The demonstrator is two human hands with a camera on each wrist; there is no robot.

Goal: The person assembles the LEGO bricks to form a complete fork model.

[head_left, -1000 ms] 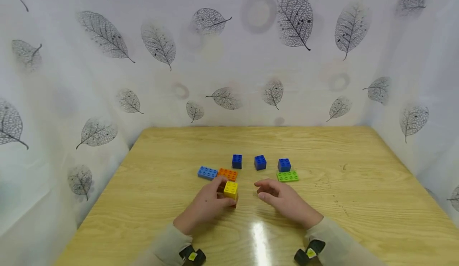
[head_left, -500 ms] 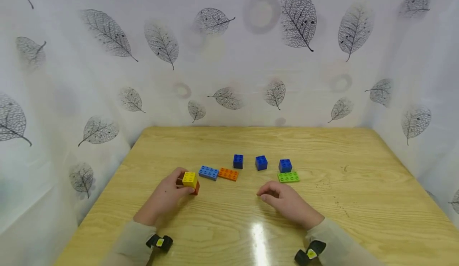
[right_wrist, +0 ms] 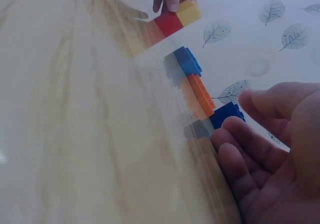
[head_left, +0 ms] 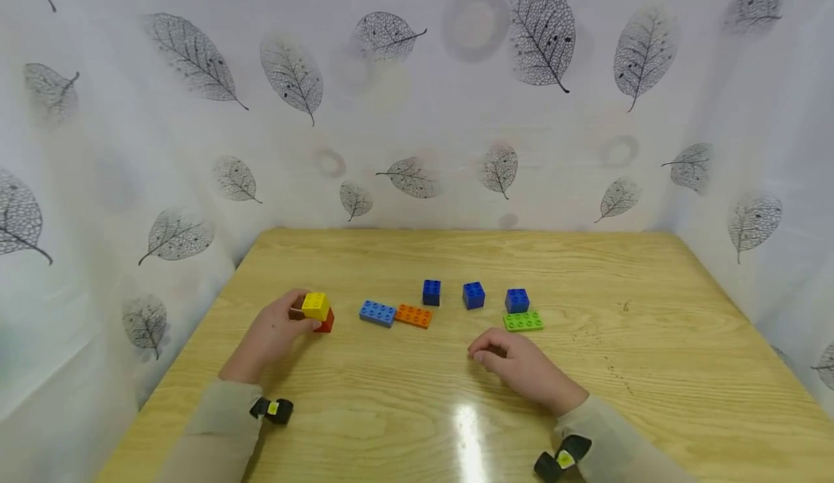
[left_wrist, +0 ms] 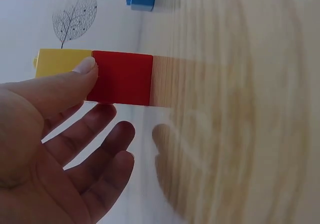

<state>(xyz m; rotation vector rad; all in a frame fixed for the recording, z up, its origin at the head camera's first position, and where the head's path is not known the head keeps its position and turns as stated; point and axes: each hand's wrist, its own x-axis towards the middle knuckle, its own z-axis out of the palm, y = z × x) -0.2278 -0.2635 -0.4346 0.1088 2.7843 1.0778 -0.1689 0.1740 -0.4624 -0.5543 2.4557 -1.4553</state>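
Observation:
At the table's left, my left hand [head_left: 270, 331] pinches a yellow toy brick [head_left: 316, 305] stacked on a red toy brick [left_wrist: 121, 78]. The thumb lies across the seam between the two in the left wrist view, and the other fingers reach behind. The stack is upright, its red base seemingly on the tabletop. My right hand [head_left: 521, 368] rests near the middle of the table with loosely curled fingers and nothing in its grasp. Beyond it lies a flat green brick [head_left: 523, 321].
A light blue brick [head_left: 378, 313] and a flat orange brick [head_left: 413, 316] lie end to end right of the stack. Behind stand three dark blue bricks, the left one [head_left: 431, 292], the middle one [head_left: 473, 295] and the right one [head_left: 517, 300]. A leaf-patterned curtain [head_left: 443, 121] surrounds the wooden table [head_left: 391, 410].
My left hand has carried the yellow and red stack from in front of the orange brick leftward and a little away, past the light blue brick. The right hand has stayed nearly still.

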